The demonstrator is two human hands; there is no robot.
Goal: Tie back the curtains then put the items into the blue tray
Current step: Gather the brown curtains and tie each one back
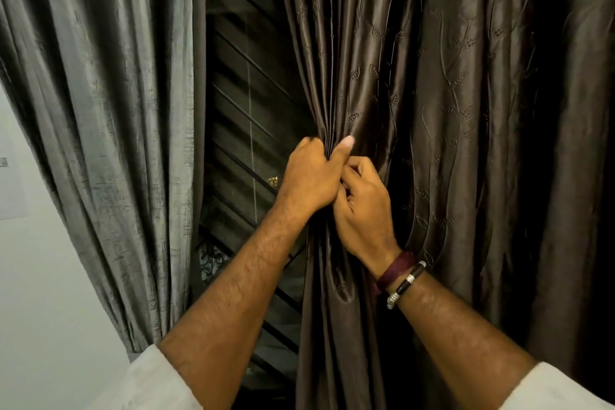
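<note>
White sleeves (156, 379) sit nearest, pushed back from both forearms, presumably so the cuffs stay out of the cloth. On the right wrist, just below the gathered curtain, ride 2 bands (401, 276) — a maroon one and a black one with silver ends.

Beyond them both hands meet at the inner edge of the brown curtain (466, 110), the satin panel stitched with leaf sprigs. The left hand (311, 176) has its fingers curled tight round a bunch of pleats, thumb up along the folds; it looks to be holding the gather so the cloth cannot slide back out. The right hand (364, 206) lies touching it, just lower on the same curtain, fingers curled in and pinching the fabric, though its fingertips are tucked out of sight against the other palm. I can see no tie-back cord or hook, so I judge this as the gathering step, with the fastening not yet done.

Left of the brown curtain, behind the gap it leaves, a dark window (246, 130) with slanted bars shows. Further left of that hangs the grey curtain (109, 110), loose and untied — it should need the same handling. Beyond it stands a pale wall (40, 276).

No blue tray or items are in view.
</note>
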